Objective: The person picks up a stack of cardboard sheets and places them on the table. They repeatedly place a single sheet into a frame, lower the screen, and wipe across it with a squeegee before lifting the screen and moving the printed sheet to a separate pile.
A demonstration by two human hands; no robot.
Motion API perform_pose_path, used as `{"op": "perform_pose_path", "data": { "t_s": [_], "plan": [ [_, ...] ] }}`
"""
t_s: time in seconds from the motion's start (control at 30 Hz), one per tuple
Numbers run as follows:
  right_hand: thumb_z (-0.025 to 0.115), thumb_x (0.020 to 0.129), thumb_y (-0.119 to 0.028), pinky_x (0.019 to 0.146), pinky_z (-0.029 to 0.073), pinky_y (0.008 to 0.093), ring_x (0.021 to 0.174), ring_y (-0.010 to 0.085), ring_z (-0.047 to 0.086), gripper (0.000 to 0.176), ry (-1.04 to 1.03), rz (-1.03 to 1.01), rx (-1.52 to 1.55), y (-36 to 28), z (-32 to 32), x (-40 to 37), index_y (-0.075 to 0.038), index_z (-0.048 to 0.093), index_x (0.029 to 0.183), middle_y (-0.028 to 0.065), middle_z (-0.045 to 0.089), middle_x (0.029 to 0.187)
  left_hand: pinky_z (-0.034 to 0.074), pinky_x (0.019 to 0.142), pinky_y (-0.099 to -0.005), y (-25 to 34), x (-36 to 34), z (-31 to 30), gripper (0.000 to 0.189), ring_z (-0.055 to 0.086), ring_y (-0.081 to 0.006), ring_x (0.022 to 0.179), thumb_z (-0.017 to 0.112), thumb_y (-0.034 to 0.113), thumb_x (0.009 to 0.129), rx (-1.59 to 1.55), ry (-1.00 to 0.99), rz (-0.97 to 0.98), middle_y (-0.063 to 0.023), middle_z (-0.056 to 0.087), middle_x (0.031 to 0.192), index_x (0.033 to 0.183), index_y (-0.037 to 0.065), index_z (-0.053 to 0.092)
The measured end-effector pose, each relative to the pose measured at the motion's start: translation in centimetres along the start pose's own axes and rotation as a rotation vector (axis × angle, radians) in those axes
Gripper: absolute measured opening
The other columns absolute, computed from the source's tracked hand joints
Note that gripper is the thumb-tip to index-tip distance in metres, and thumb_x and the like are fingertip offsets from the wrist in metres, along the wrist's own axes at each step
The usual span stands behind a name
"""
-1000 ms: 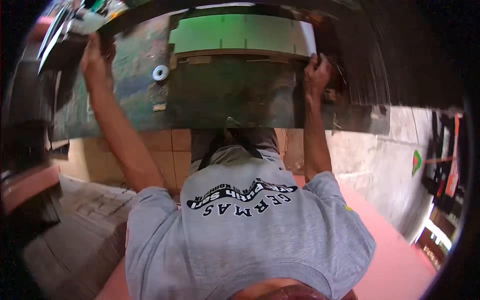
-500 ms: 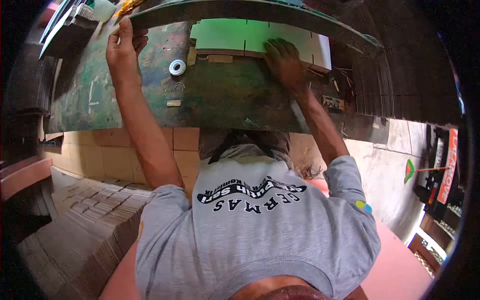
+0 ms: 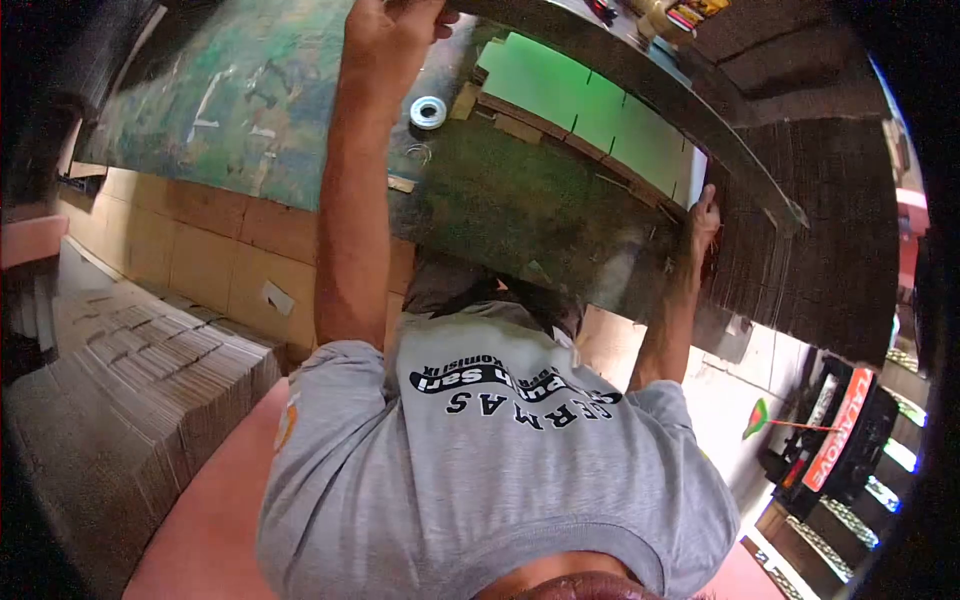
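At the top, my left hand (image 3: 395, 30) is closed around the left end of a long dark frame bar (image 3: 640, 75); its fingertips are partly cut off by the view. Beneath the bar lies a stack of flat sheets (image 3: 560, 90), its top lit green and marked with short dark lines along the edges. My right hand (image 3: 705, 222) is at the right end of this stack, thumb up against the white edge of the top sheet (image 3: 697, 175). Those fingers look closed on that edge, though partly hidden.
A white tape roll (image 3: 428, 112) sits on the worn green table (image 3: 270, 110). Tall piles of dark cardboard (image 3: 830, 240) stand at the right, and stacked cardboard (image 3: 150, 400) is at the lower left. Small containers (image 3: 665, 20) are beyond the bar.
My right hand has moved from the front edge of the stack to its right end. My left hand stays at the bar's end. The view has turned to the left.
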State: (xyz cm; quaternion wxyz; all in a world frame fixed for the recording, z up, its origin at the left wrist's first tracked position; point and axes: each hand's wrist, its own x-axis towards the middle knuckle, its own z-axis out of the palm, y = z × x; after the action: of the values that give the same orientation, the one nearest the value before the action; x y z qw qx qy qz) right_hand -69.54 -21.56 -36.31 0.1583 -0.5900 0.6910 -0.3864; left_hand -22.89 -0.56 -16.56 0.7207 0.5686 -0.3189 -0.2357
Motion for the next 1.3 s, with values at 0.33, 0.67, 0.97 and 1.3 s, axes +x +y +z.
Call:
{"op": "perform_pose_path", "data": {
  "t_s": [0.33, 0.67, 0.97, 1.3],
  "plan": [
    [0.039, 0.091, -0.076, 0.057, 0.034, 0.0407, 0.060, 0.0173, 0.034, 0.078, -0.126, -0.062, -0.086, 0.1, 0.4, -0.1, -0.003, 0.047, 0.065, 0.0032, 0.039, 0.062, 0.050, 0.071, -0.0290, 0.5, 0.3, -0.3, 0.043, 0.060, -0.0122, 0.077, 0.067, 0.043, 0.093, -0.031, -0.080, 0.014, -0.0044, 0.062, 0.085, 0.107, 0.002, 0.058],
    [0.054, 0.094, -0.057, 0.091, 0.048, 0.0450, 0.083, 0.0318, 0.063, 0.064, 0.235, -0.336, -0.238, 0.6, 1.6, -0.2, 0.005, 0.067, 0.100, 0.0202, 0.067, 0.095, 0.051, 0.072, -0.0285, 0.4, 0.4, 0.1, 0.049, 0.063, -0.0129, 0.078, 0.067, 0.047, 0.092, 0.038, -0.034, -0.016, -0.0059, 0.066, 0.088, 0.112, 0.003, 0.059],
    [0.058, 0.096, -0.034, 0.077, 0.052, 0.0369, 0.086, 0.0247, 0.065, 0.037, 0.513, -0.285, 0.155, -7.4, -1.2, -3.0, 0.001, 0.066, 0.103, 0.0139, 0.069, 0.103, 0.052, 0.079, -0.0292, -0.9, 0.4, -0.1, 0.049, 0.065, -0.0162, 0.086, 0.070, 0.044, 0.090, 0.024, 0.000, 0.002, -0.0091, 0.068, 0.099, 0.111, 0.001, 0.059],
    [0.054, 0.094, -0.048, 0.076, 0.050, 0.0373, 0.080, 0.0216, 0.064, 0.052, -0.260, 0.068, -0.071, -6.5, -7.1, -1.6, -0.001, 0.071, 0.107, 0.0167, 0.070, 0.084, 0.048, 0.082, -0.0344, -4.5, -1.8, 3.2, 0.040, 0.060, -0.0215, 0.088, 0.058, 0.038, 0.099, -0.355, 0.223, 0.137, -0.0129, 0.063, 0.101, 0.111, 0.000, 0.052]
  ]
}}
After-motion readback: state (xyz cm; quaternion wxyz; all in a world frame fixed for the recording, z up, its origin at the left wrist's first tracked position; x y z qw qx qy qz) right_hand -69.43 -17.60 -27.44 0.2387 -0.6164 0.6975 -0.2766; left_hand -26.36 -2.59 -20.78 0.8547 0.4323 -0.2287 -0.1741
